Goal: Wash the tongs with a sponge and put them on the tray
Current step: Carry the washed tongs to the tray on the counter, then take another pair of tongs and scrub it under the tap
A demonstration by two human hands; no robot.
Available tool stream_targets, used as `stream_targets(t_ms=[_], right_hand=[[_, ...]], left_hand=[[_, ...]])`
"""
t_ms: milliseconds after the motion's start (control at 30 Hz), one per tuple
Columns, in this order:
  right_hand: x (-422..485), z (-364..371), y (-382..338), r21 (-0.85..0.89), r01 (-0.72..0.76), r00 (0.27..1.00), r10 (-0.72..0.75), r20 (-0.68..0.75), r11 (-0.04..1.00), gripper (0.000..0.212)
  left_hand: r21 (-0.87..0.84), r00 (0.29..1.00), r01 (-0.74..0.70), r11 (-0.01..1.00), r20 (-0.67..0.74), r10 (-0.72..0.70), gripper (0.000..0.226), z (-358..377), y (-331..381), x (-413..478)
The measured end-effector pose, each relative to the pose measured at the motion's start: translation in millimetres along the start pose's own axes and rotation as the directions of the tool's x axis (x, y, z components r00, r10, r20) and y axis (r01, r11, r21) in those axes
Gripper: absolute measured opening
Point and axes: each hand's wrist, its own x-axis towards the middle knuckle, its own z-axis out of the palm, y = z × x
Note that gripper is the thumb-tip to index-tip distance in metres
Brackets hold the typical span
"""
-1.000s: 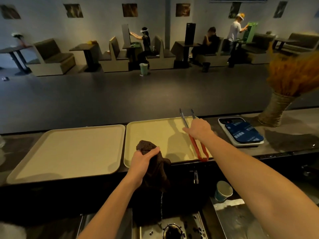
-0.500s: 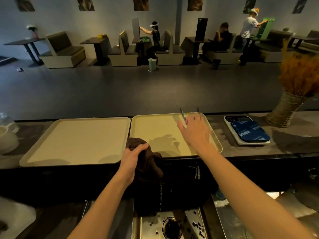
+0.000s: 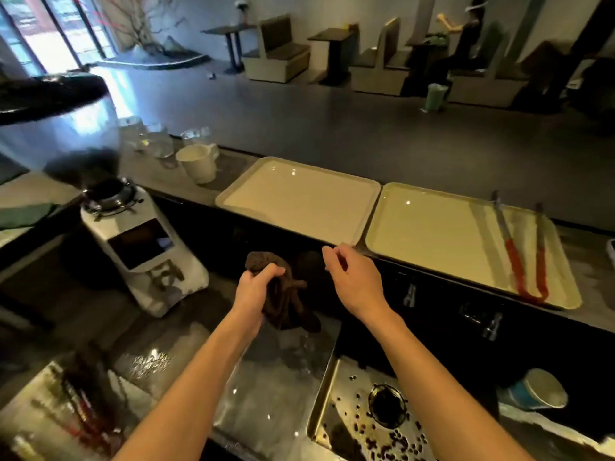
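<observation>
The metal tongs (image 3: 522,257) with red handles lie flat along the right side of the right beige tray (image 3: 429,234), apart from both hands. My left hand (image 3: 256,291) grips a dark brown sponge (image 3: 286,301) that hangs limp and wet above the steel counter, left of the sink. My right hand (image 3: 352,281) hovers just right of the sponge with its fingers loosely apart and nothing in it.
A second beige tray (image 3: 299,201) sits left of the first. A white coffee grinder (image 3: 139,247) stands at the left, a white mug (image 3: 199,164) and glassware behind it. The sink (image 3: 376,414) below holds scattered coffee beans. A paper cup (image 3: 535,390) stands at the lower right.
My right hand let go of the tongs on the right tray and drew back toward the sponge. The view swung left, and the left hand with the sponge moved left of the sink.
</observation>
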Motion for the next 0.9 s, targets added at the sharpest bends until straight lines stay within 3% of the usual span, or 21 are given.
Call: stream_targets(t_ms=[133, 267, 400, 733, 900], right_hand=[[-10.1, 47.0, -31.1, 0.026, 0.086, 0.990, -0.088, 0.113, 0.996, 0.043], [-30.5, 99.3, -66.1, 0.096, 0.124, 0.965, -0.142, 0.218, 0.988, 0.042], [-57.8, 154.1, -98.5, 0.134, 0.129, 0.938, -0.165, 0.305, 0.983, 0.045], [-161.7, 287.9, -194.4, 0.208, 0.144, 0.848, -0.229, 0.479, 0.968, 0.044], [-198.7, 340.1, -217.2, 0.147, 0.140, 0.842, -0.196, 0.503, 0.979, 0.045]], left_hand=[[0.020, 0.992, -0.053, 0.998, -0.117, 0.055, 0.005, -49.4, 8.5, -28.4], [0.072, 0.976, -0.090, 0.993, -0.193, 0.102, 0.002, -116.1, 5.7, -48.8], [0.082, 0.962, -0.080, 0.993, -0.253, 0.098, 0.016, -186.7, -5.2, -67.5], [-0.086, 0.886, -0.088, 0.992, -0.461, 0.039, 0.012, -355.9, -17.0, -141.4], [-0.226, 0.856, -0.079, 0.971, -0.515, -0.050, 0.016, -416.4, -18.5, -178.7]])
